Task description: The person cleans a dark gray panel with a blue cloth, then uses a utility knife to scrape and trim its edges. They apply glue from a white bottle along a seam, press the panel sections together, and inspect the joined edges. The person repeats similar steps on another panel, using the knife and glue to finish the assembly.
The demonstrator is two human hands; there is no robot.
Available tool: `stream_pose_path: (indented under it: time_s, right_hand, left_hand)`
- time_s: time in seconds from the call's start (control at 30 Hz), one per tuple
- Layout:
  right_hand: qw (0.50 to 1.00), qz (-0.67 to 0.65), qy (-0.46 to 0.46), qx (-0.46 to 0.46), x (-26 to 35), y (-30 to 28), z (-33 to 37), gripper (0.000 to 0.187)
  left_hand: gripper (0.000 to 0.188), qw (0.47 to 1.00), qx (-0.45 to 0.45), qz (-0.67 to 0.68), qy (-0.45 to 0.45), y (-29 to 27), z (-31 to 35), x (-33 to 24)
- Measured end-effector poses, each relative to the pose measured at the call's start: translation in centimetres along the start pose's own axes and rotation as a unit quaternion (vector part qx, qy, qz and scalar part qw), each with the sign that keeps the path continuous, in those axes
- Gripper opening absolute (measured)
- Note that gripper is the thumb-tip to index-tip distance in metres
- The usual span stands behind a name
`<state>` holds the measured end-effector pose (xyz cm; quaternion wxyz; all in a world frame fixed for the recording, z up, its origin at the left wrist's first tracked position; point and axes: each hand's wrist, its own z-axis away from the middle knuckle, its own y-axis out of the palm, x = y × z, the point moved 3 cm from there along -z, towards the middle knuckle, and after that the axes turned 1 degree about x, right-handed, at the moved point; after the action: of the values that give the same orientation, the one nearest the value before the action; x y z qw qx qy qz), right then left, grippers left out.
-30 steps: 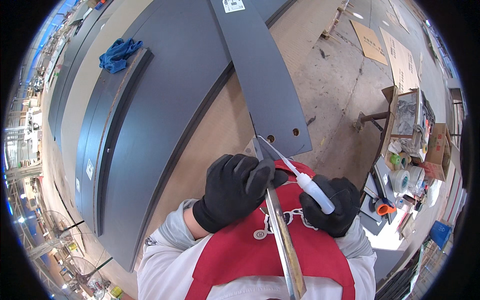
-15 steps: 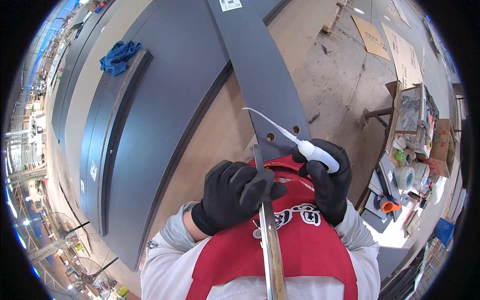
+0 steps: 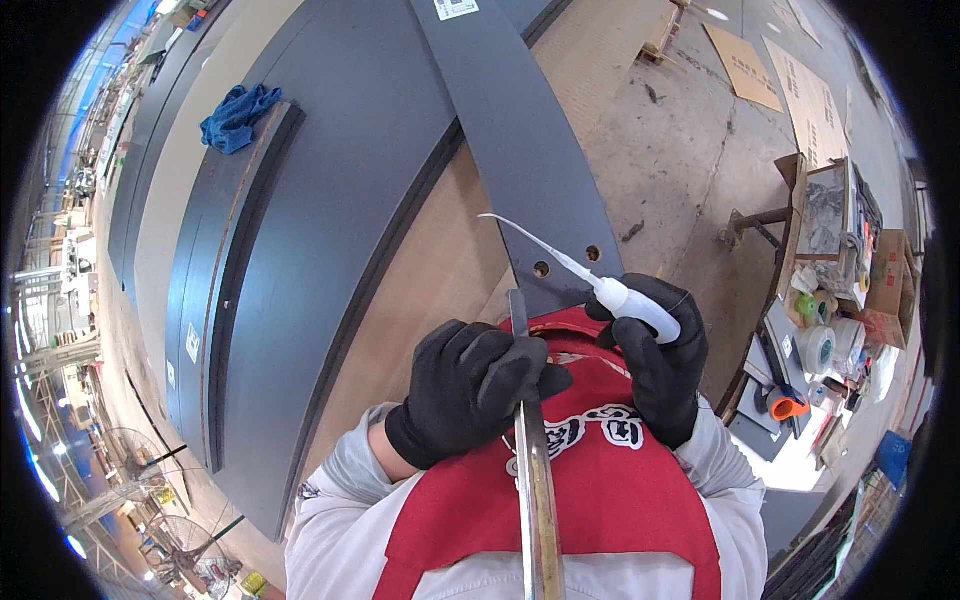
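- White from end to end, a small bottle [image 3: 645, 308] with a long thin spout [image 3: 545, 247] is in the right hand [image 3: 668, 360], up in front of the person's chest.
- That hand wears a black glove, and its fingers are wrapped round the bottle.
- The spout leans up and to the left and bends a bit at its tip. It passes over a grey board [image 3: 535, 150], with its tip just past the board's left edge (I can't tell if it touches anything).
- The left hand [image 3: 470, 385], in a black glove too, is curled tight round a long thin strip [image 3: 540, 500], near the strip's top end.
- One side of the strip is shiny like metal, and the other is a dull yellow-brown. It runs down over a red apron [image 3: 640, 500].
- The grey board has two round holes [image 3: 541, 269] at its near end.
- Off to the left is a big grey panel [image 3: 340, 190]. A long narrow grey piece [image 3: 250, 215] lies on it, with a crumpled blue cloth [image 3: 236, 120] by its far end.
- Over on the right are a round orange thing [image 3: 785, 405] and a cardboard box [image 3: 886, 290].
- Flat cardboard sheets [image 3: 742, 68] lie farther off on the grey floor [image 3: 670, 190].
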<state>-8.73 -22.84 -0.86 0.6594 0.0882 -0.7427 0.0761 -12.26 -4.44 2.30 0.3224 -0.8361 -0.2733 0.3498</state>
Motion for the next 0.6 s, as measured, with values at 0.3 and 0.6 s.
stream_pose_path:
  time_s: [0.3, 0.6]
  right_hand:
    - [0.999, 0.035, -0.007, 0.009, -0.1, -0.2, 0.1, 0.031]
    - [0.987, 0.163, -0.010, -0.001, 0.4, -1.5, 1.4, 0.035]
  left_hand:
    - [0.037, 1.000, -0.006, -0.007, 0.007, -0.3, 0.1, -0.2]
    - [0.041, 0.998, 0.060, -0.024, 0.017, -0.1, -0.9, -0.1]
